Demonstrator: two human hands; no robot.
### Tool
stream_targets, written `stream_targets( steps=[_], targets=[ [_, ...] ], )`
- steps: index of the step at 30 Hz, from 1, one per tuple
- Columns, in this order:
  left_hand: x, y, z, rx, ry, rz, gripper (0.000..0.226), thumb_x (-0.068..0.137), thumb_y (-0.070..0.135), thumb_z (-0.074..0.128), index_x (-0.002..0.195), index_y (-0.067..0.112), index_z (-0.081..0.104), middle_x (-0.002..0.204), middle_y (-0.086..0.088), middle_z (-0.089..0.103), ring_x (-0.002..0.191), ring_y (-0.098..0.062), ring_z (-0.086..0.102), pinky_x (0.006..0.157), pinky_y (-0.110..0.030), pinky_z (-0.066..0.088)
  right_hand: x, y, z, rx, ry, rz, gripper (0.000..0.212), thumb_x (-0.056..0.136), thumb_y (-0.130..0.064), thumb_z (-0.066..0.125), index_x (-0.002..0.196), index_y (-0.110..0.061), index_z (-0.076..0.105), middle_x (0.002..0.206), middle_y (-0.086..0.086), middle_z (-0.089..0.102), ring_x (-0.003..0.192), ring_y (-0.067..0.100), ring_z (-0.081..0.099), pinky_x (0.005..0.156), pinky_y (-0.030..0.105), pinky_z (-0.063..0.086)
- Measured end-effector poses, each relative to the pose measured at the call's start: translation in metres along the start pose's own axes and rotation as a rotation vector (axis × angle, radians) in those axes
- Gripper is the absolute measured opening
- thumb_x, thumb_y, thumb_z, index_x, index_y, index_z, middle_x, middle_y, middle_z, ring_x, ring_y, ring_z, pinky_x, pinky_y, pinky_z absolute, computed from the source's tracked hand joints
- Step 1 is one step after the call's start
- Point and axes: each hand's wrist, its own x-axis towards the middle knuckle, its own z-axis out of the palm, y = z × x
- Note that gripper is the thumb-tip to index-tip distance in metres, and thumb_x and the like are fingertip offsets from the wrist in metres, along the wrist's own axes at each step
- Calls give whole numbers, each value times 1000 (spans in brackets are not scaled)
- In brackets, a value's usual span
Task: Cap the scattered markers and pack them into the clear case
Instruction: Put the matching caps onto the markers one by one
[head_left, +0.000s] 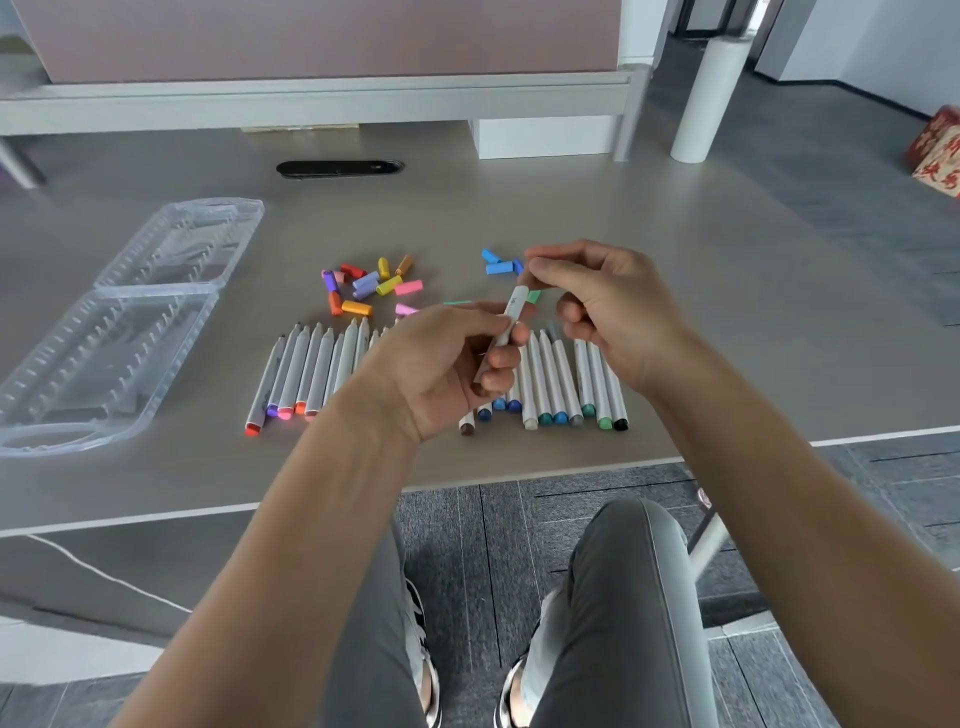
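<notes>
Head view: the left hand (447, 364) has its fingers (501, 358) curled round the lower barrel of a white marker (511, 317), held above the counter (727, 291) with its long axis running from near-left up to far-right. The right hand (602, 306) pinches at the marker's far tip between thumb and forefinger; whether a cap sits under those fingers cannot be told. So the tip lies directly at the right hand, and any capping push would likely run along the barrel toward the left hand. Beneath the hands lies a row of markers (550, 384), tips pointing far. Beyond them, loose caps (363, 291) scatter left of centre, with blue caps (498, 262) just beside the right hand. The clear case (124, 322) lies open, well apart at far left.
</notes>
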Motion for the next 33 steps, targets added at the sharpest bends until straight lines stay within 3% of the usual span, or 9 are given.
stream_targets(
  steps=[5, 8, 11, 14, 16, 20, 23, 28, 33],
  targets=[
    [5, -9, 9, -71, 38, 12, 19, 101, -1, 41, 103, 0, 61, 73, -9, 58, 49, -11, 42, 41, -20, 32, -3, 1, -4, -76, 54, -31, 11, 95, -14, 71, 101, -19, 79, 95, 6, 80, 55, 9, 44, 49, 18, 40],
    [5, -13, 22, -18, 83, 41, 19, 102, 3, 47, 107, -5, 64, 80, -17, 68, 55, -15, 53, 48, -23, 45, 1, 1, -13, -157, 53, -5, 10, 95, -16, 71, 99, -20, 78, 93, 4, 80, 52, 8, 42, 49, 20, 39],
    [5, -19, 26, 353, 251, 185, 22, 102, 14, 53, 100, 2, 72, 89, -20, 75, 69, -18, 64, 70, -33, 54, 7, 1, -28, -186, 116, 93, 7, 97, -20, 68, 100, -22, 75, 85, -4, 77, 50, 6, 42, 48, 20, 40],
    [8, -28, 18, 885, 455, 456, 24, 99, 22, 56, 84, 13, 72, 61, 1, 66, 52, -7, 53, 57, -21, 43, 12, 3, -50, -128, 197, 165, 4, 98, -19, 68, 97, -19, 72, 82, -2, 71, 49, 8, 39, 41, 19, 34],
    [9, -31, 12, 1068, 519, 510, 16, 97, 22, 61, 85, 19, 71, 64, 8, 65, 56, -8, 57, 54, -22, 44, 11, 5, -65, -265, 197, 168, 5, 97, -19, 68, 96, -16, 71, 80, -1, 70, 51, 10, 41, 45, 21, 33],
    [19, -41, 8, 1314, 584, 439, 11, 90, 30, 69, 89, 20, 73, 76, 4, 67, 76, -17, 63, 65, -29, 52, 9, 16, -81, -611, 130, 130, 6, 95, -17, 70, 93, -12, 73, 78, -2, 71, 58, 9, 54, 51, 19, 40],
    [26, -46, 15, 1440, 626, 412, 10, 87, 25, 67, 83, 16, 69, 78, 1, 67, 80, -24, 62, 79, -42, 56, 13, 28, -84, -766, 112, 91, 5, 92, -16, 73, 91, -12, 76, 76, 0, 72, 79, 23, 70, 68, 26, 49],
    [32, -45, 26, 1578, 671, 363, 12, 88, 25, 59, 83, 15, 65, 80, -1, 64, 83, -25, 58, 81, -38, 49, 17, 43, -82, -883, 163, 16, 14, 89, -37, 77, 81, -26, 74, 83, -1, 72, 85, 24, 69, 83, 40, 59],
    [39, -43, 31, 1703, 687, 310, 29, 89, 25, 60, 66, 17, 43, 68, 1, 48, 78, -25, 53, 75, -36, 36, 17, 44, -84, -920, 198, -5, 31, 90, -54, 68, 82, -24, 71, 77, -3, 71, 80, 23, 69, 82, 46, 61]
  ],
)
